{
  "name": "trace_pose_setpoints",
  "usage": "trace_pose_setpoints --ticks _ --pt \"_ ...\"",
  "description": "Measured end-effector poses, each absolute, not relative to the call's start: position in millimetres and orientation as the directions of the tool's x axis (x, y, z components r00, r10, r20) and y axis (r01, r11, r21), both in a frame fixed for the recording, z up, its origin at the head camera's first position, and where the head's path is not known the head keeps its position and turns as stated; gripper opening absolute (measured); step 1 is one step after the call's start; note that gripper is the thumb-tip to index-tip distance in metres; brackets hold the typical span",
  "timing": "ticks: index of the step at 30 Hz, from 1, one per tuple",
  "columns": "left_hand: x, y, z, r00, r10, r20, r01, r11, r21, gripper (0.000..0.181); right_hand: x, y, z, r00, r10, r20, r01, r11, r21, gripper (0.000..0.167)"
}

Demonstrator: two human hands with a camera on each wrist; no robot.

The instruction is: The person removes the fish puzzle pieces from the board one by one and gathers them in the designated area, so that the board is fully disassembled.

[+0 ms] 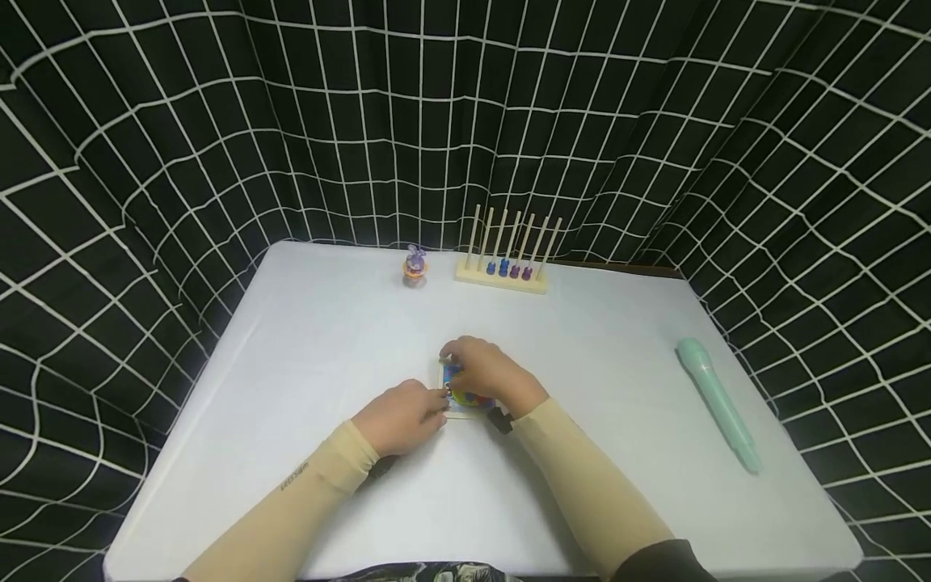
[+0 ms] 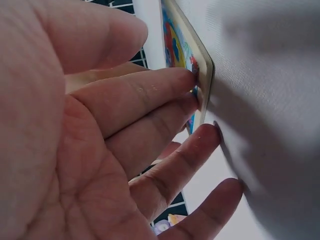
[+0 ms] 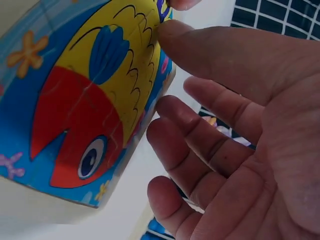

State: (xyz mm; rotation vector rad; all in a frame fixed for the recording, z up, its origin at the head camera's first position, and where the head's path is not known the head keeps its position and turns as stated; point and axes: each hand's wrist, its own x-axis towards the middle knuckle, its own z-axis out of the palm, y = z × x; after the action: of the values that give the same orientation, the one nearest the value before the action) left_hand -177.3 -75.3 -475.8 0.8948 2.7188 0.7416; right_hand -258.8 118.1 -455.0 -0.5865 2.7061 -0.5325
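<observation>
A small wooden picture board [image 1: 465, 414] lies flat on the white table, its print a red and yellow fish [image 3: 87, 127] on blue. Straight fingers of my left hand [image 1: 407, 416] reach its left edge; in the left wrist view two fingertips [image 2: 185, 77] rest on the pale rim while the lower ones touch the table. My right hand [image 1: 487, 372] is over the board's far right part. Its thumb [image 3: 182, 45] touches the print near the fish's tail, and the other fingers are loosely bent beside the far edge. The right hand hides part of the board in the head view.
A peg rack [image 1: 502, 279] with several upright sticks and blue and purple beads stands at the back. Left of it is a small purple figure [image 1: 414, 265]. A mint-green stick-shaped object [image 1: 716, 400] lies at the right. Dark grid-patterned cloth [image 1: 451, 121] surrounds the table.
</observation>
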Motion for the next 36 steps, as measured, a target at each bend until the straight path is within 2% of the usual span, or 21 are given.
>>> trace_pose_setpoints --ticks 9,19,36 --pt "-180.8 -72.3 -467.6 -0.756 0.652 -0.058 0.560 0.689 0.460 0.032 -264.0 107.4 -453.8 -0.854 -0.459 -0.245 -0.390 0.877 -0.282 0.059" --pt "-186.9 -65.8 -465.3 -0.743 0.667 -0.055 0.592 0.693 0.411 0.022 -268.9 99.8 -445.8 -0.857 -0.381 -0.348 -0.291 0.913 -0.285 0.048" --pt "-182.5 -66.8 -464.4 -0.732 0.679 -0.055 0.619 0.697 0.361 0.034 -276.9 102.3 -452.0 -0.821 -0.422 -0.384 -0.314 0.896 -0.314 0.047"
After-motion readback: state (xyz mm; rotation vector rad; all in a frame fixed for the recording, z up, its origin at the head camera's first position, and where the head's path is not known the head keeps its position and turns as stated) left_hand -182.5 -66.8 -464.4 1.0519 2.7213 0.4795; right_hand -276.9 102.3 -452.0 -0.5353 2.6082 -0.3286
